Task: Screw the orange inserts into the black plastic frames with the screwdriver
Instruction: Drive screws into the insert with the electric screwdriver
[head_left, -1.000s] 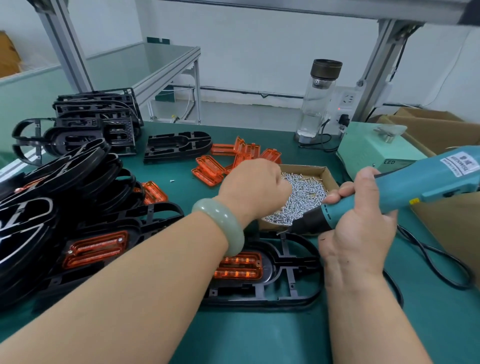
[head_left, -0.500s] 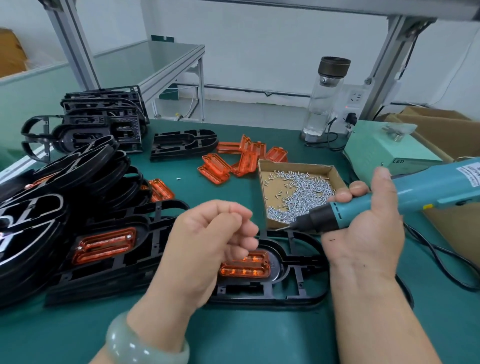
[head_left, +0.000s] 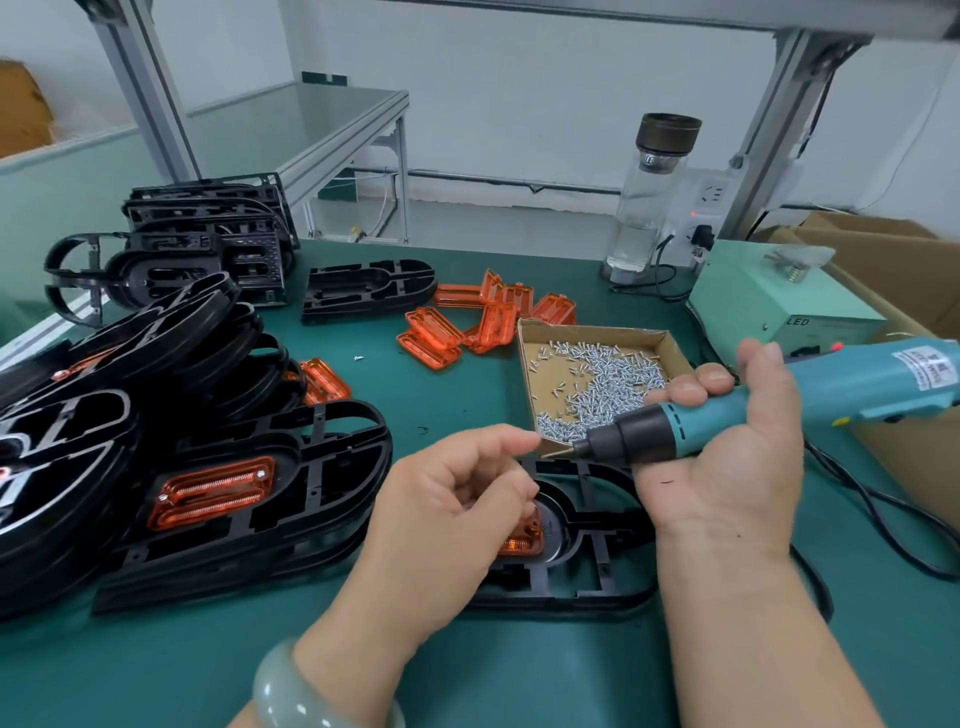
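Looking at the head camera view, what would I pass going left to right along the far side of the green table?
Stack of black frames → single black frame → loose orange inserts → glass bottle → green control box.

left hand nearer screwdriver tip

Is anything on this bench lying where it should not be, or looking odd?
One small thing: a single screw lies loose on the green mat, left of the pile of orange inserts, apart from the cardboard box that holds the other screws. Nothing else looks spilled or damaged.
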